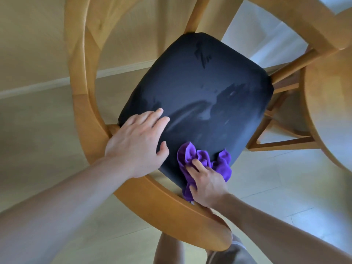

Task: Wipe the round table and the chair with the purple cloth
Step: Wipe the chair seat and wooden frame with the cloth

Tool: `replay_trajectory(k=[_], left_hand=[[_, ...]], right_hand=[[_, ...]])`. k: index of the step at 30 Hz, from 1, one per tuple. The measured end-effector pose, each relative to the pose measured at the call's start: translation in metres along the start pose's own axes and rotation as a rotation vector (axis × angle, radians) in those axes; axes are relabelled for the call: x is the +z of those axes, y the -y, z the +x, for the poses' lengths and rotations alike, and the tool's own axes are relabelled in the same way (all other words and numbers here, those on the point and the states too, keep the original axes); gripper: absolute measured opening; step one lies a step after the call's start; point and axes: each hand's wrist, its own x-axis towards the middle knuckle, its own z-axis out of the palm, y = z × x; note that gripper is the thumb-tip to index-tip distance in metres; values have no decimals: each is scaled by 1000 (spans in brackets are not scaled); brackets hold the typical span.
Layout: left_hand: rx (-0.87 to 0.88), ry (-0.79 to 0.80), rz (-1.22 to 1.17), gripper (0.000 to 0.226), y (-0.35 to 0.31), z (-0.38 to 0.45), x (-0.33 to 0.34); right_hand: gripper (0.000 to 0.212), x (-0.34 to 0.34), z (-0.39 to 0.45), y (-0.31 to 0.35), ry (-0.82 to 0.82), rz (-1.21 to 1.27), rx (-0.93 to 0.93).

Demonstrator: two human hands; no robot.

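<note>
At the seat's near edge, the right hand (206, 184) clamps the purple cloth (203, 161); unwiped dark seat cushion (200, 88) stretches far-left, where the left hand (137, 141) rests flat, fingers apart.

Right hand (206, 184) pressing purple cloth (203, 161) onto dark chair seat (200, 92); left hand (136, 143) flat beside it.

Pale wood-look floor (282, 180), laid in long planks, with thin seams running diagonally at lower right. Light baseboard (47, 85) along the foot of a plain beige wall (32, 35), crossing the left side at a slant. Bright white panel (266, 29) at upper centre-right, faintly pleated, possibly a curtain; detail washed out by daylight. Floor paler and bluish-white just below that panel.
</note>
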Motion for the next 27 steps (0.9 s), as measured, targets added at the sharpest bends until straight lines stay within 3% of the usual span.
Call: replay_trajectory(k=[3,5,8,11,15,18,23,27], left_hand=[[24,-61,-54,62,-2,-7,-4],[20,-68,-62,61,-4,-7,-5],[-3,-54,-56,62,-5,-5,-5],[-15,-42,-56,63,-6,-5,-6],[-24,-33,-38,63,-6,-3,-8],[-28,-22,-15,62,-7,-4,-9],[-24,-17,15,64,-6,-4,-7],[-33,-48,29,62,-4,-3,-3]], right_hand=[[43,-12,8,-16,2,-47,-107],[43,-30,27,-32,-109,-73,-124],[60,-67,69,-58,-325,65,77],[73,-100,116,-70,-400,295,335],[46,-100,129,-45,-373,347,441],[36,-82,102,-22,-233,285,322],[44,-46,58,20,35,21,-187],[61,-47,79,36,-52,-43,-284]])
